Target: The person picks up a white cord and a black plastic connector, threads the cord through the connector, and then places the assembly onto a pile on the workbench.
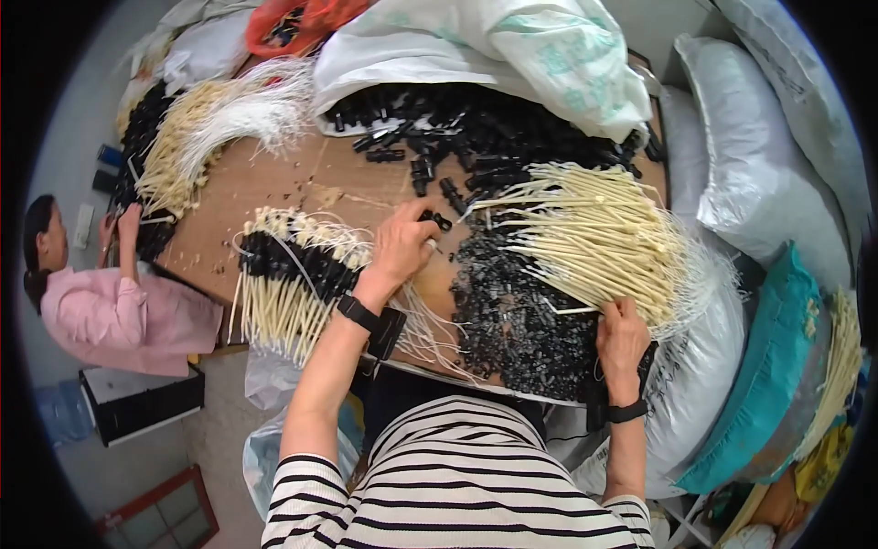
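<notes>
My left hand point(402, 245) is closed around a small black plastic fitting point(435, 220) over the middle of the table. At the near right, my right hand point(624, 340) pinches one thin cream stick point(574, 311), which points left over a spread of small black parts point(498, 302). Just beyond that hand lies a big bundle of cream sticks point(604, 242) with white wire ends. Beside my left wrist is a row of cream sticks fitted with black pieces point(283, 284); loose white wires trail from it under my forearm.
A white woven sack point(512, 55) spills black fittings point(457, 137) at the back. Another heap of cream sticks point(174, 146) lies far left, where a co-worker in pink point(128, 306) handles parts. Stuffed white sacks point(741, 137) and a teal sack point(754, 384) crowd the right side.
</notes>
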`<state>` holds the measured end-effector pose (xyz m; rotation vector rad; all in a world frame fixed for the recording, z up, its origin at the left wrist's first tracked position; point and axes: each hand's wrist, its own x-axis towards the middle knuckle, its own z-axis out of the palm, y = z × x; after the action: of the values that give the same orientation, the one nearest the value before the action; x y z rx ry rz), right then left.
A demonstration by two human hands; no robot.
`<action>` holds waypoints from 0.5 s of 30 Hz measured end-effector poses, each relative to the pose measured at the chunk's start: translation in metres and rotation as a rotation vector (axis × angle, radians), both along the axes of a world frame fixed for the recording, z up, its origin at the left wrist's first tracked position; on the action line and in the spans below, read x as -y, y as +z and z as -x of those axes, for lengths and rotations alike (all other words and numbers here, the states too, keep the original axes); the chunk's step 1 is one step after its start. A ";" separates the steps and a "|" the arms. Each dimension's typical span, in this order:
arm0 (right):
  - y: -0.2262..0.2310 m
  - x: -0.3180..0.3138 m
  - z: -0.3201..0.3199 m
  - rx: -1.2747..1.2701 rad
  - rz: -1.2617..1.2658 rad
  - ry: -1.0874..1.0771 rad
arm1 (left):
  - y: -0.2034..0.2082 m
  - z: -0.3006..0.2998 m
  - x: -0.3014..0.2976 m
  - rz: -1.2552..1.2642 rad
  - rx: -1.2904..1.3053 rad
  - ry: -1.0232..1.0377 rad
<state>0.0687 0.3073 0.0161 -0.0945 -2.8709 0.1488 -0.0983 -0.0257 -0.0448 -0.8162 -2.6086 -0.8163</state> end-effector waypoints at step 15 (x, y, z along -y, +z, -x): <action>0.021 0.083 0.036 0.049 0.527 0.364 | 0.026 -0.055 0.000 -1.036 0.943 0.081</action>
<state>0.0330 0.2246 0.0373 0.3307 -2.7884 0.9785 -0.0433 -0.0254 -0.0193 0.0305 -2.1698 -2.6393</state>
